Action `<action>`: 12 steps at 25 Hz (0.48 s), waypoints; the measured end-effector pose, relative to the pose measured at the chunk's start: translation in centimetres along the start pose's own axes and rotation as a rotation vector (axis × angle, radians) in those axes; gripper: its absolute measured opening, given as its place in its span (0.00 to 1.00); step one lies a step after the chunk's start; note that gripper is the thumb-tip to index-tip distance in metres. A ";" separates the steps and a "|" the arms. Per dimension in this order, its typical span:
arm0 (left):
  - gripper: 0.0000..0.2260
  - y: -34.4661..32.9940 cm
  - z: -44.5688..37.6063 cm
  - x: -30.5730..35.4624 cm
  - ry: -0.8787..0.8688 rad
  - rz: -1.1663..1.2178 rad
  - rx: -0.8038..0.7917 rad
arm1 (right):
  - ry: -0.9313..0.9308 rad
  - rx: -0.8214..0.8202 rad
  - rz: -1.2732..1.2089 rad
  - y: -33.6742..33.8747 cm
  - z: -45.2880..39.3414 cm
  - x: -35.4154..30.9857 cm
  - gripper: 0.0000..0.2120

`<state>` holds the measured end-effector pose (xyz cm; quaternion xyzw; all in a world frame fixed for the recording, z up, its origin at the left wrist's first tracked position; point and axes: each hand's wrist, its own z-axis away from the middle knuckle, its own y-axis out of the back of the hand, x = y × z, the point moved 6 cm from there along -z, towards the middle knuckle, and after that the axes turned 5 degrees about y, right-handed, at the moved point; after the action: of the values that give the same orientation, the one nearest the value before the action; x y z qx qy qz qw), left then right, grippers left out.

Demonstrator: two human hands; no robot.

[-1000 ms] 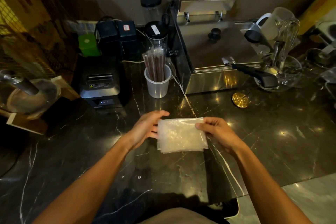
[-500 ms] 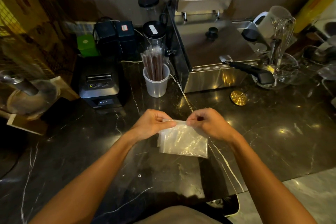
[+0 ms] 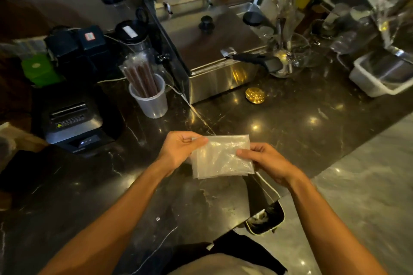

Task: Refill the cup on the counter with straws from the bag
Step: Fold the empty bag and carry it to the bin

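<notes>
While both hands hold it above the dark marble table (image 3: 301, 123), the bag (image 3: 221, 156) is a flat, folded square of clear plastic with nothing visible inside. The left hand (image 3: 178, 149) pinches the bag's upper left corner between thumb and curled fingers; the right hand (image 3: 266, 158) grips its right edge, thumb pressed on top and fingers behind. The bag hangs clear of the table.

The cup (image 3: 149, 100), a translucent plastic one, stands upright on the table beyond the bag and to its left, well apart from it. The straws (image 3: 140, 76), brown and wrapped in clear film, stand bundled in the cup, leaning slightly left and rising well above its rim. A black receipt printer (image 3: 73, 120) sits just left of the cup, and a steel fryer (image 3: 212, 51) stands just right of it. A small gold disc (image 3: 254, 95) lies on the table right of the cup, in front of the fryer.
</notes>
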<state>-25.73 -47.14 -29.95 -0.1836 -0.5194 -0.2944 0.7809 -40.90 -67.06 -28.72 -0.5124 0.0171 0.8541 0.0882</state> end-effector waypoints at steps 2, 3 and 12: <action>0.05 -2.4 -0.7 0.3 -0.008 -0.022 -0.038 | -0.025 0.061 -0.050 1.3 2.1 2.1 0.23; 0.04 -3.6 -1.1 0.3 -0.012 -0.025 -0.053 | -0.018 0.112 -0.085 2.1 3.3 3.1 0.23; 0.03 -18.3 -2.3 -0.3 -0.133 -0.337 -0.381 | 0.096 0.673 -0.260 8.3 14.9 11.8 0.06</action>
<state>-36.12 -62.32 -31.45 -0.2573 -0.5280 -0.5002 0.6362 -60.72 -71.91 -32.56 -0.4921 0.2361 0.7572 0.3589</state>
